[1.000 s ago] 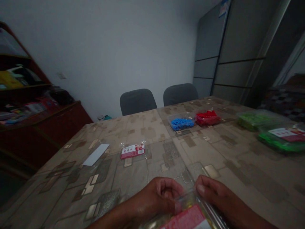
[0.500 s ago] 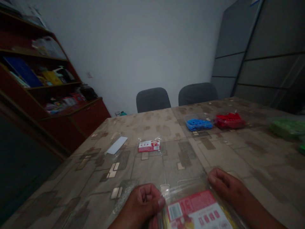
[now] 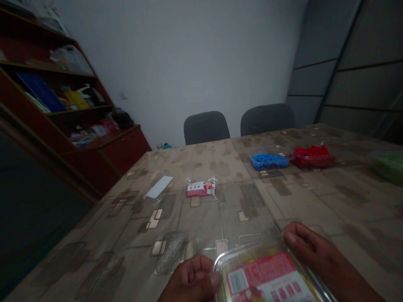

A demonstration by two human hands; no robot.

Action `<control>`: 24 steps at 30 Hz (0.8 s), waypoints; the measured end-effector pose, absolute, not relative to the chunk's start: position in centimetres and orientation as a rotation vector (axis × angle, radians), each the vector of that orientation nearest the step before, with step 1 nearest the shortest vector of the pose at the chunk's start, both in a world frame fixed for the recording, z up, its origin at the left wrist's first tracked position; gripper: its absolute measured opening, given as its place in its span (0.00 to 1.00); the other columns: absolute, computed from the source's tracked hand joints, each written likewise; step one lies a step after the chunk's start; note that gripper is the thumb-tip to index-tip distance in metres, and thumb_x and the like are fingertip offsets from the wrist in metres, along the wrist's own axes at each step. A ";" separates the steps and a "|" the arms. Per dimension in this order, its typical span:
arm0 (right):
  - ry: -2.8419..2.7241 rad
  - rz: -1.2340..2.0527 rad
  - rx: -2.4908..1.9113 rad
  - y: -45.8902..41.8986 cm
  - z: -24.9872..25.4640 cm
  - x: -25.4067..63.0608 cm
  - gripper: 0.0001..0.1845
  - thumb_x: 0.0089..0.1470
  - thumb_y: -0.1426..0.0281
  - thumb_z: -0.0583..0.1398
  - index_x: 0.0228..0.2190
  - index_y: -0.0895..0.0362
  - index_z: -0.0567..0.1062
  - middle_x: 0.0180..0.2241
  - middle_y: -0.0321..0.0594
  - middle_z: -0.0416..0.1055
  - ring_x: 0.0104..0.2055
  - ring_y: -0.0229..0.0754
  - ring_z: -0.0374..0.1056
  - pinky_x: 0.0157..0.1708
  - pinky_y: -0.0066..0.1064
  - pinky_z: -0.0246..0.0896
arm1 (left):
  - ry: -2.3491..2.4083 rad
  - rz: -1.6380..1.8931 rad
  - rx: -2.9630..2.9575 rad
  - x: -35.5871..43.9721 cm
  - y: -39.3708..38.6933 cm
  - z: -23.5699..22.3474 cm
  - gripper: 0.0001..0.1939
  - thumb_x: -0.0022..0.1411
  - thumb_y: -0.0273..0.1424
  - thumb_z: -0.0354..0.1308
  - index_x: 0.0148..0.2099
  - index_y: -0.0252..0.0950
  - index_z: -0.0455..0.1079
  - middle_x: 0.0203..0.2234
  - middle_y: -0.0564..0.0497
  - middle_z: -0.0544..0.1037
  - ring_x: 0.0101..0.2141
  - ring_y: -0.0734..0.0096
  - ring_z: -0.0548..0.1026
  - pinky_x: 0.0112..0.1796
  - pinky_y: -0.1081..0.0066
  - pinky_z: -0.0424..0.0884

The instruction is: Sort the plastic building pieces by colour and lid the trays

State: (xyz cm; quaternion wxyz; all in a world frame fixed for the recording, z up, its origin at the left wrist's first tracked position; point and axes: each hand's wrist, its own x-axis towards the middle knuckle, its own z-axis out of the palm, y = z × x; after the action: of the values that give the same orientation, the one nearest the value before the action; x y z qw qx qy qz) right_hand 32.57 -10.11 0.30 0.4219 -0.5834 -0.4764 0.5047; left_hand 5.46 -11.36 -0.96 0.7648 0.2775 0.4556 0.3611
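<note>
At the bottom of the view is a clear plastic box (image 3: pixel 261 268) with a red and white label on its lid and something yellow inside. My left hand (image 3: pixel 193 277) grips its left edge, thumb on top and fingers curled beneath. On the far right corner, my right hand (image 3: pixel 315 247) is closed around the rim, its thumb along the edge. The near part of the box is cut off by the frame.
Farther off lie a clear lid with a red and white label (image 3: pixel 200 188) and another with a white card (image 3: pixel 159 187). Open boxes hold blue pieces (image 3: pixel 269 161), red pieces (image 3: pixel 313 156) and green pieces (image 3: pixel 388 165). Two grey chairs (image 3: pixel 206 128) stand behind the patterned table (image 3: pixel 126 235).
The view has shifted a little, so the scene sits slightly farther right. The box's lid edge shows more sharply now, with both hands still on it.
</note>
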 end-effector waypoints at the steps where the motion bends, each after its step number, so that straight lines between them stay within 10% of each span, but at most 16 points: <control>1: -1.200 1.270 -1.466 -10.0 0.3 32.7 0.23 0.50 0.46 0.58 0.23 0.53 0.68 0.20 0.31 0.61 0.23 0.39 0.59 0.23 0.28 0.58 | 0.986 0.809 0.594 5.7 -11.0 -0.5 0.22 0.38 0.39 0.76 0.29 0.33 0.70 0.17 0.54 0.75 0.17 0.79 0.71 0.21 0.79 0.63; 11: -1.428 1.264 -1.415 -8.7 1.9 33.1 0.24 0.54 0.45 0.52 0.26 0.52 0.71 0.27 0.38 0.69 0.33 0.47 0.66 0.33 0.34 0.64 | 1.009 0.861 0.666 6.9 -9.0 1.3 0.19 0.37 0.35 0.76 0.28 0.30 0.73 0.14 0.55 0.73 0.12 0.86 0.63 0.14 0.84 0.56; 24: -1.493 1.340 -1.442 -7.9 1.6 32.7 0.26 0.54 0.45 0.54 0.21 0.53 0.60 0.22 0.30 0.54 0.24 0.37 0.53 0.24 0.28 0.51 | 1.027 0.777 0.625 6.0 -9.9 0.9 0.19 0.38 0.33 0.76 0.32 0.32 0.72 0.25 0.51 0.78 0.21 0.77 0.73 0.20 0.80 0.67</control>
State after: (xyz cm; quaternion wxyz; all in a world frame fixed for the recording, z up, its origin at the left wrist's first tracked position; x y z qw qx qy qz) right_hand 32.74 -7.91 1.55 0.3290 -0.5512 -0.5707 0.5120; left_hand 6.01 -9.87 0.86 0.7547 0.2863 0.4708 0.3560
